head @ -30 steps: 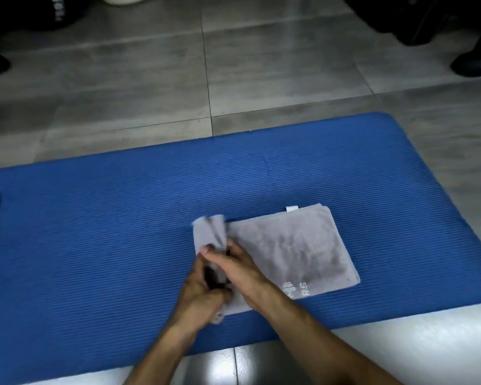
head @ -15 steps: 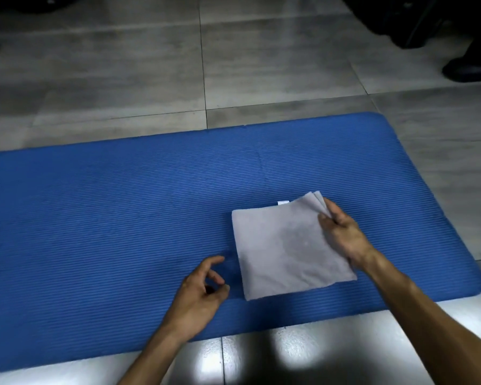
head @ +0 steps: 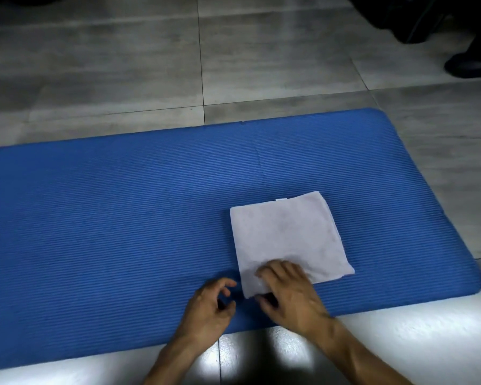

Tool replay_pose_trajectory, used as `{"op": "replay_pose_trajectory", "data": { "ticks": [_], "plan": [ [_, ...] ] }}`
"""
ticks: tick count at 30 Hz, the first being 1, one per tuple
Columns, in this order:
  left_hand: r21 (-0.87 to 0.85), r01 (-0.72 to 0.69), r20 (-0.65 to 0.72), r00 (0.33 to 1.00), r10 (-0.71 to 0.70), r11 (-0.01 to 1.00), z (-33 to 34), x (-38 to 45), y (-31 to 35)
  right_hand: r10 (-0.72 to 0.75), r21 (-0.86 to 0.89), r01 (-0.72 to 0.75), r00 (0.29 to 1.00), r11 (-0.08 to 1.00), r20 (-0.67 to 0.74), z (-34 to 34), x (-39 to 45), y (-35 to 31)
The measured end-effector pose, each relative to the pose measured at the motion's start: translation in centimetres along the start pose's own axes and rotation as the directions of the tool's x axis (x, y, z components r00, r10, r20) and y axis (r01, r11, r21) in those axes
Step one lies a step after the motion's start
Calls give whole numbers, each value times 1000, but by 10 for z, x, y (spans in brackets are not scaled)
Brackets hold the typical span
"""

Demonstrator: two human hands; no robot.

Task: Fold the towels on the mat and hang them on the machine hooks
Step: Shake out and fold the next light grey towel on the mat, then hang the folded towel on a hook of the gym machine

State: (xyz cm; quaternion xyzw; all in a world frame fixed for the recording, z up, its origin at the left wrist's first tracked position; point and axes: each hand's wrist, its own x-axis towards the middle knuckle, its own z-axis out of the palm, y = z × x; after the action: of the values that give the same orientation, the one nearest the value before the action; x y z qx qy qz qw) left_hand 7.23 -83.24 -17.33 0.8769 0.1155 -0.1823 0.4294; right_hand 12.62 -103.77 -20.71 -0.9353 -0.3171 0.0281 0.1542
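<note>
a: towel [head: 286,234], folded into a squarish pale grey pad, sits flat on the blue mat [head: 122,218], over at about 4 o'clock from the mat's middle. there's a tiny white tag poking out of its far edge.

b: what are the hands doing?

a: right hand [head: 286,290] is on the towel's near left corner, the 7 o'clock corner. fingers are bent down on top of the cloth and the thumb sits at the near edge of it, so it looks like it's pinching that corner, though i can't see under the cloth.

b: and the left?

a: left hand [head: 208,307] is just beside the towel, at 9 o'clock from that corner, over bare mat. fingers loosely curled, holding nothing, not touching the towel as far as i can tell.

b: anything else around?

a: grey tiled floor [head: 150,65] all round the mat, shiny enough near the person's arms to throw back light. dark shoe [head: 472,66] at about 2 o'clock, well apart from the mat, plus some dark stuff behind it at the top right that i can't make out.
</note>
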Motion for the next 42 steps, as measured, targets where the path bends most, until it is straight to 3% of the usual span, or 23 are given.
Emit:
{"op": "replay_pose_trajectory", "data": {
  "ticks": [3,7,13,16,20,25,29,34,38,42],
  "plan": [
    [1,14,2,1000,-14,1000,0,0,-6,36,-127,-24,995,992,96,24,-3,-7],
    [-19,27,-21,999,-28,999,-1,-1,-14,44,-210,-37,999,977,31,34,3,-7],
    [-56,-13,-164,986,4,998,-14,11,-11,22,128,8,973,992,-231,-25,28,-9],
    [-158,-22,-236,972,-16,987,-41,26,6,210,407,-98,947,908,-242,-99,52,-8],
    [-236,-73,-283,959,3,969,-106,27,67,443,634,-141,826,760,-348,-214,88,-18],
    [-296,-98,-289,957,9,950,-221,-27,180,418,710,-33,827,703,-375,-390,125,-73],
    [-347,-94,-278,961,-6,933,-320,-93,291,428,781,-39,853,623,-299,-549,140,-131],
    [-312,-125,-243,969,48,942,-436,-181,425,413,769,-58,868,637,-276,-733,151,-196],
    [-300,-138,-272,961,54,944,-507,-239,517,504,817,-74,817,572,-279,-847,155,-239],
    [-340,-174,-281,957,76,924,-557,-280,580,500,864,-41,829,501,-250,-924,152,-276]
  ]
}}
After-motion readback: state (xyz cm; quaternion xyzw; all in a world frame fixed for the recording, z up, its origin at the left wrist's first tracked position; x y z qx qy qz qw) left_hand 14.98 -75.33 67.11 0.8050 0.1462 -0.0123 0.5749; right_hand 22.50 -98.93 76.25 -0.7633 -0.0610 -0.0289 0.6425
